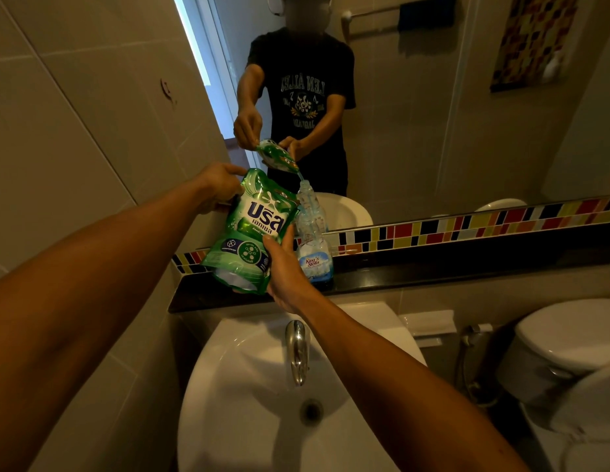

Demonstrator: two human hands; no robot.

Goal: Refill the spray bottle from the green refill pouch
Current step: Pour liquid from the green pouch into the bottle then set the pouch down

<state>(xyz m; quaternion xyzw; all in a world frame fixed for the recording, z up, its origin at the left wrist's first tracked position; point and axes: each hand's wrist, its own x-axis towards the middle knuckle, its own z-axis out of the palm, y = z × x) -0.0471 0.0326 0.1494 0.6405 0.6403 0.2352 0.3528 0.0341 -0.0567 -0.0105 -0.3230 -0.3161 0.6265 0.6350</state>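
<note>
I hold the green refill pouch (251, 229) tilted to the right above the black ledge. My left hand (218, 185) grips its upper left corner. My right hand (283, 267) supports its lower right side. The pouch's top right corner rests against the neck of a clear bottle (314, 247) with a blue and white label, which stands upright on the ledge without a spray head. The mirror reflection shows a thin stream running from the pouch into the bottle's mouth.
The black ledge (433, 270) runs under a mirror with a coloured mosaic strip (467, 229). Below sits a white washbasin (249, 403) with a chrome tap (297, 352). A white toilet (569, 338) and a bidet hose (467, 352) are at the right. A tiled wall closes the left.
</note>
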